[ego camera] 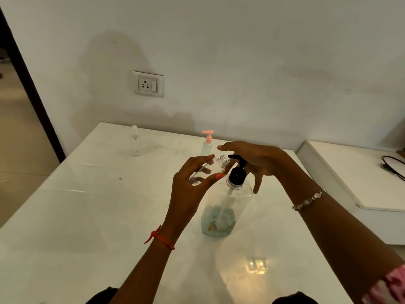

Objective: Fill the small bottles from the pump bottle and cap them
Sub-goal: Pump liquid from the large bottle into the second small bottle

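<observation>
A large clear pump bottle with a black pump head stands in the middle of the white table, a little pale blue-green liquid at its bottom. My left hand holds a small clear uncapped bottle tilted, its threaded neck up against the pump's nozzle. My right hand rests flat on top of the pump head, fingers straight. Two more small bottles stand farther back: a clear spray bottle with its cap on at the left, and one with a pink pump top behind my hands.
A wall with a socket plate rises behind the table. To the right is a lower white surface with a black cable. A bright reflection lies on the table's near side. A dark door frame stands at the left.
</observation>
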